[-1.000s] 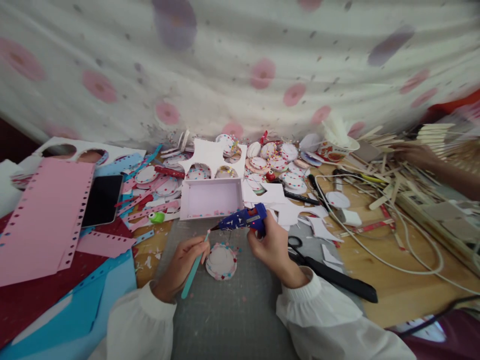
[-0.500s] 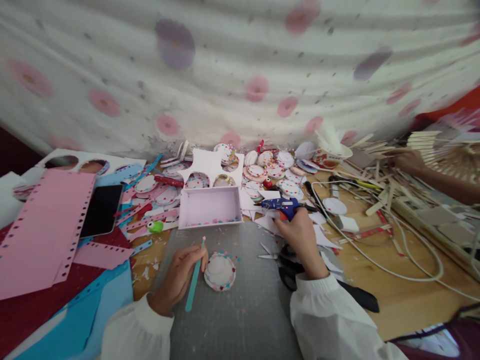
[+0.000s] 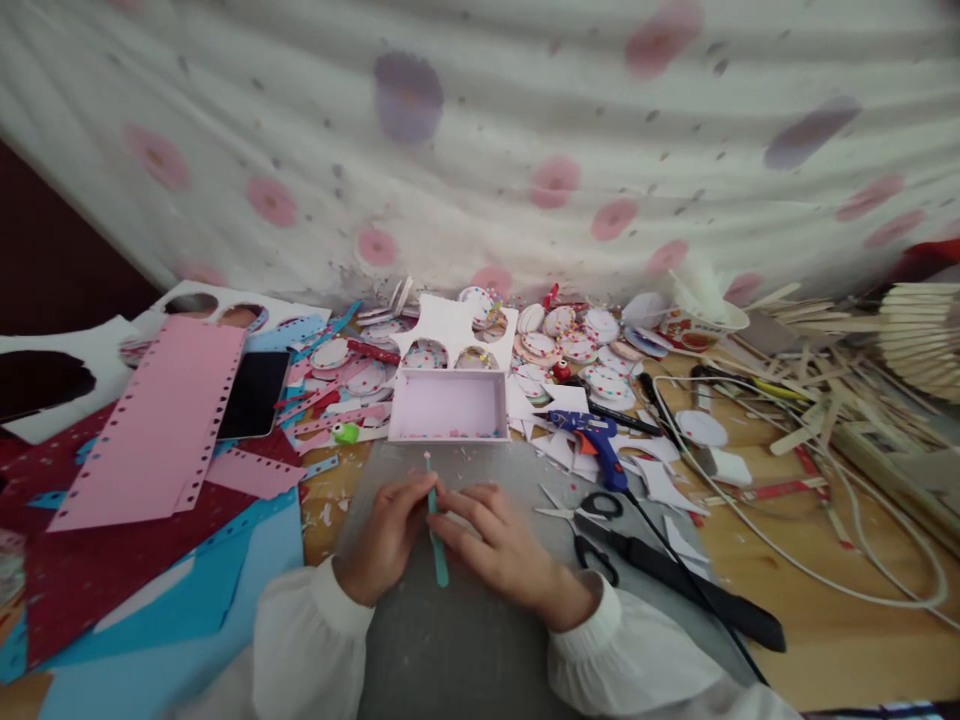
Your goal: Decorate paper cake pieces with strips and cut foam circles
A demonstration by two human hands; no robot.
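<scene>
The teal stick [image 3: 436, 540] lay on the grey mat [image 3: 465, 640] near the front of the desk [image 3: 825, 620], its tip pointing away toward the box [image 3: 448, 405]. The left hand [image 3: 386, 540] was closed on it, fingertips pinching its upper part. The right hand [image 3: 499, 550] lay flat and open just beside it, fingers stretched so that the tips touched the stick. Whatever sat under that palm was hidden.

As for progress, the glue gun [image 3: 592, 440] lay unheld on white paper scraps right of the mat, well apart from both hands, so no glue was being put down at this moment. A heap of dotted discs [image 3: 570, 340] along the back of the desk looked already made up. Punched pink sheets [image 3: 161, 420] and blue and red card at the left looked like stock not yet used.

Black scissors [image 3: 592, 530] lay near the right hand, at the mat's right edge. A green punch [image 3: 346, 433] sat left of the box, and a phone [image 3: 253, 393] lay beside the pink sheets. Wooden sticks [image 3: 810, 400] and a white cable [image 3: 825, 560] cluttered the right side, under a spotted cloth [image 3: 480, 150] hung behind.
</scene>
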